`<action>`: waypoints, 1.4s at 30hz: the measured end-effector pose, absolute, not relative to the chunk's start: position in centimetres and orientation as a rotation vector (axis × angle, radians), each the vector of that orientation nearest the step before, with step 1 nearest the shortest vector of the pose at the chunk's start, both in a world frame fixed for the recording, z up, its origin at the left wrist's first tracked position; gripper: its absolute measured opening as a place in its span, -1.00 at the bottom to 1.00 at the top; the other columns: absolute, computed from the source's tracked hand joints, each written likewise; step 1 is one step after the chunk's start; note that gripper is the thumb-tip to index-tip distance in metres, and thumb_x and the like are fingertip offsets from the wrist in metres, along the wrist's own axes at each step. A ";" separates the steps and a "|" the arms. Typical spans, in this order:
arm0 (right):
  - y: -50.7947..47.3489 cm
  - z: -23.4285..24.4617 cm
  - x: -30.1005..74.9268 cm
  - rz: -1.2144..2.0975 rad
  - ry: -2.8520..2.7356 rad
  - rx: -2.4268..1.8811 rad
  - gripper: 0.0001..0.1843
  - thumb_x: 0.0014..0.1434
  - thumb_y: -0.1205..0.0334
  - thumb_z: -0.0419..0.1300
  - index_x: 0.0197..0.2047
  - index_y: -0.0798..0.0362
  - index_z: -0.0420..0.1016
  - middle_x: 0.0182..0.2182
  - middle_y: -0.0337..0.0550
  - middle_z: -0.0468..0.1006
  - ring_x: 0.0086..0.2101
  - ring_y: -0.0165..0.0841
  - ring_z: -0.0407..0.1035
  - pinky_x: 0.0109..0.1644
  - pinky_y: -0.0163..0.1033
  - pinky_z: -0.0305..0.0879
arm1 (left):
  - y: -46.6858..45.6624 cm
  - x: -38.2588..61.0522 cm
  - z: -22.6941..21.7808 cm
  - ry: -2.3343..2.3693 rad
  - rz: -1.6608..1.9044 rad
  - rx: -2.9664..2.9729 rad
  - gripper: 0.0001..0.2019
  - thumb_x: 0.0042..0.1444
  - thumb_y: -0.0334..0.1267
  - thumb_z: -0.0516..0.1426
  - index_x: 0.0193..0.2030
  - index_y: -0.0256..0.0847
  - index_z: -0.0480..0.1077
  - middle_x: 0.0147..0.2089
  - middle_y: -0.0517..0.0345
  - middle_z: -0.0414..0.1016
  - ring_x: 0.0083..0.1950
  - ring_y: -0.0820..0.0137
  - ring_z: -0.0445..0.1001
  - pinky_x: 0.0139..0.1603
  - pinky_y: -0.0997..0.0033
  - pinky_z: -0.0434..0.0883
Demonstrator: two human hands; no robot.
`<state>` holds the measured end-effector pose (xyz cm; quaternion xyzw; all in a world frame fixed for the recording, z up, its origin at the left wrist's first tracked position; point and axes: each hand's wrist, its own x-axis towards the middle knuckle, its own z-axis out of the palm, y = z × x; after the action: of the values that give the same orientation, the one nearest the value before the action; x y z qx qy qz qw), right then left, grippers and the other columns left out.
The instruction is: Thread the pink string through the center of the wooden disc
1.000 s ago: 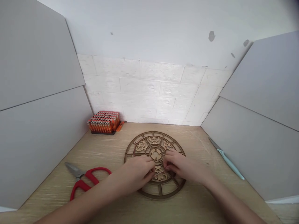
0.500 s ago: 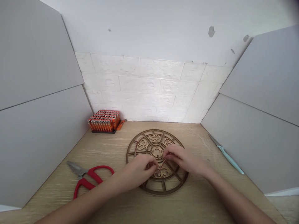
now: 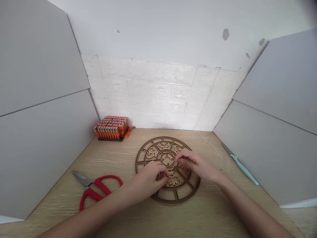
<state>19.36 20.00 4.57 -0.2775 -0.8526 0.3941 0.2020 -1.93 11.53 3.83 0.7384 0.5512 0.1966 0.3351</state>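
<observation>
- The left hand [image 3: 148,180] and right hand [image 3: 195,163] are close together but not touching, each pinching between thumb and fingertips one stretch of a thin pale strand [image 3: 172,169]; its material is too fine to tell.
- The strand runs diagonally between the hands, from lower left up to upper right, directly above the disc.
- Below them, a round brown laser-cut wooden disc [image 3: 175,201] lies flat, its openwork of spokes and scrolls around a central hub with small holes. Being round, it shows no long axis.
- The hands cover part of the disc's lower left and middle, so that section is hidden.
- The disc sits on a pale wood-grain tabletop [image 3: 213,211], toward the middle.
- Left of the left forearm, red-handled steel scissors [image 3: 102,182] lie near the arm, blades pointing to the far left.
- At the far left, a block of orange lighters [image 3: 111,128] stands against the wall, an orange utility knife [image 3: 128,132] just beside it.
- On the right, a pale teal-handled knife [image 3: 244,172] leans against a grey board panel [image 3: 269,148].
- Another grey board panel [image 3: 42,132] stands on the left, and a white brick wall [image 3: 148,92] closes the far side.
</observation>
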 end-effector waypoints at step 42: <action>19.8 4.9 19.9 1.295 -2.577 -0.869 -0.78 0.22 0.11 0.18 -0.10 -0.02 0.47 -0.29 -0.24 0.47 -0.30 -0.40 0.35 -0.26 -0.32 0.27 | 11.6 -2.4 4.1 1.387 0.557 2.019 -0.86 0.13 -0.23 0.07 -0.26 -0.16 0.44 -0.24 0.21 0.37 -0.15 0.54 0.27 -0.14 0.58 0.17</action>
<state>19.94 19.84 4.93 -0.2880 -0.8538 0.4289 0.0647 -2.37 11.56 4.08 0.7643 0.5249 0.2110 0.3095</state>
